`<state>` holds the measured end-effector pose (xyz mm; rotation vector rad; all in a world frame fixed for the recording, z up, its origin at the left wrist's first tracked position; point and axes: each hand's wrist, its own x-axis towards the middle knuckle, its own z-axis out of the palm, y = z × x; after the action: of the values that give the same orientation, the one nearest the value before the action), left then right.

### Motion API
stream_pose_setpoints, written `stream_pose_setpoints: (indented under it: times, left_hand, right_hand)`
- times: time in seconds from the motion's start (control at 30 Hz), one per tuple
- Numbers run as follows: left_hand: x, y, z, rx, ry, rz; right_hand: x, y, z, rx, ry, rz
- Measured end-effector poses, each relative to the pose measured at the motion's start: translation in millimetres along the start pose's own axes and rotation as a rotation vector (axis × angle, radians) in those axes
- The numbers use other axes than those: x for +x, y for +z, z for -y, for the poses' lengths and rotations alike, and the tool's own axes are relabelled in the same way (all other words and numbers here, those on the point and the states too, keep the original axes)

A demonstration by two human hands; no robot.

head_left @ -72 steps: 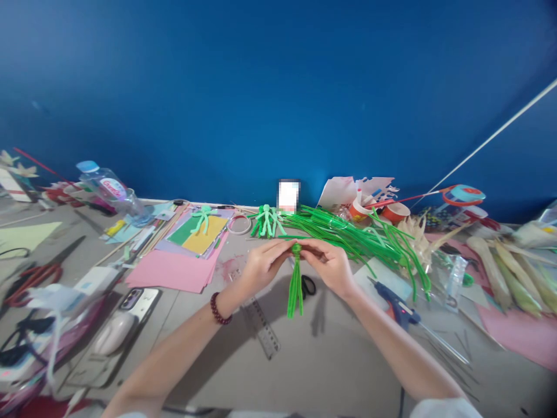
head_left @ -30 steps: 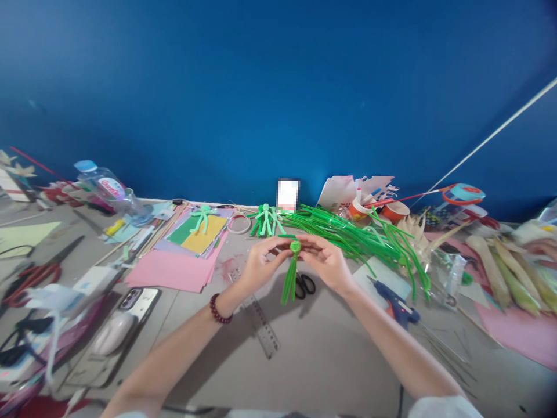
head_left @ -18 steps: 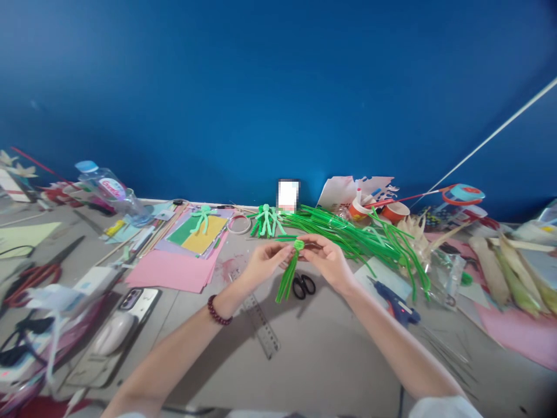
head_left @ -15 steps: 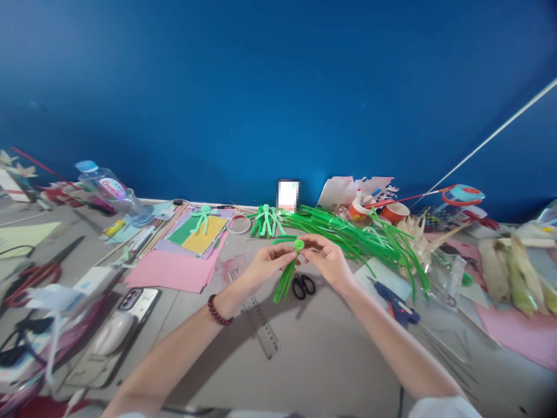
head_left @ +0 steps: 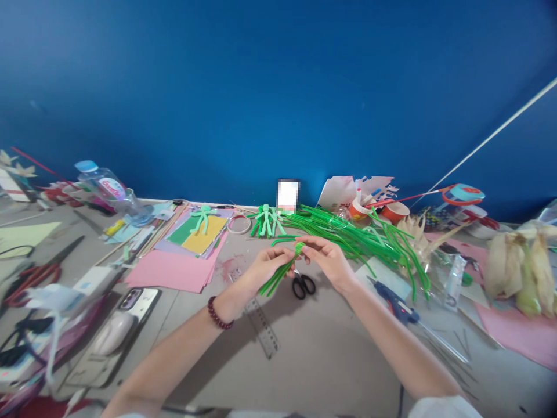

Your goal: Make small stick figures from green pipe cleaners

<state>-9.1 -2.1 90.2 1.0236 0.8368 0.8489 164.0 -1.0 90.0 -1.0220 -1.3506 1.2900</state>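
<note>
Between my two hands is a bundle of green pipe cleaners (head_left: 277,277) with a bright green rounded knob (head_left: 299,248) at its upper end. My left hand (head_left: 270,264) is closed round the stems just below the knob, and their loose ends stick out down and to the left. The fingers of my right hand (head_left: 326,258) pinch the knob from the right. Black-handled scissors (head_left: 303,285) lie right under the bundle, their blades partly hidden. A clear ruler (head_left: 261,329) rests below my left wrist.
Long green pipe cleaners (head_left: 348,232) spread along the wall, beside small green figures (head_left: 266,222). At right lie a blue glue gun (head_left: 394,302) and corn husks (head_left: 517,273). Leftward are pink paper (head_left: 174,270), a phone (head_left: 143,302), a mouse (head_left: 115,334) and a bottle (head_left: 108,188).
The bundle has tilted, its loose ends swinging up and to the left. My fingers have shifted slightly around the knob, while both arms stay nearly in place.
</note>
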Motion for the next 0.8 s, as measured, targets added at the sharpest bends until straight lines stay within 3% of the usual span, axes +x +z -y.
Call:
stream_pose_setpoints:
  times: [0.27, 0.57, 0.7, 0.8]
  left_hand:
    - [4.1, -5.5, 7.2, -0.081, -0.037, 0.145]
    - [3.9, -4.5, 7.9, -0.051, -0.046, 0.127]
    - [0.4, 0.2, 3.6, 0.173, 0.073, 0.054]
    - [-3.5, 1.2, 2.8, 0.521, 0.294, -0.087]
  right_hand:
    - [-0.4, -1.4, 1.5, 0.037, -0.012, 0.024]
    - [-2.4, 2.4, 4.2, 0.024, -0.006, 0.033]
    - [-2.3, 1.4, 3.8, 0.009, -0.017, 0.016]
    - [-1.1, -0.2, 3.0, -0.009, -0.03, -0.048]
